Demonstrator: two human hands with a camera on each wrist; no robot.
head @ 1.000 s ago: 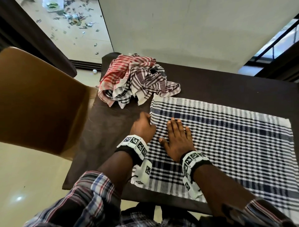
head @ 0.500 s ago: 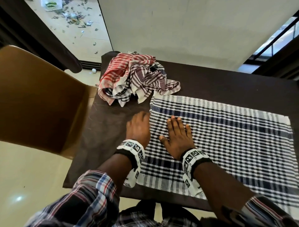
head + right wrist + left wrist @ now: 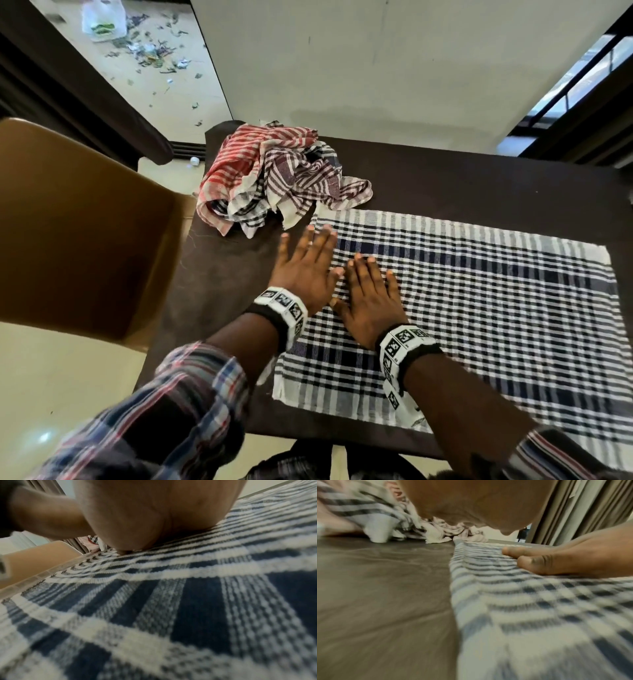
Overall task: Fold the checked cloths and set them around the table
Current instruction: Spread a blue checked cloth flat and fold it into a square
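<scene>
A navy-and-white checked cloth (image 3: 479, 301) lies spread flat on the dark table (image 3: 462, 185). My left hand (image 3: 308, 263) lies flat with straight fingers across the cloth's left edge, half on the bare table. Beside it, my right hand (image 3: 371, 294) presses palm-down on the cloth, fingers straight. A crumpled heap of red, maroon and black checked cloths (image 3: 277, 178) sits at the table's far left corner. The left wrist view shows the cloth's left edge (image 3: 522, 601) with the right hand's fingers (image 3: 556, 561) on it. The right wrist view shows the weave (image 3: 188, 601) under my palm.
A brown chair back (image 3: 78, 222) stands close against the table's left side. Litter and a plastic bag (image 3: 102, 20) lie on the floor beyond. A pale wall runs behind the table, with a dark window frame (image 3: 582, 102) at the right.
My left hand has uncurled from the cloth's left edge and slid forward, now lying flat with fingers spread. The right hand has stayed pressed on the cloth.
</scene>
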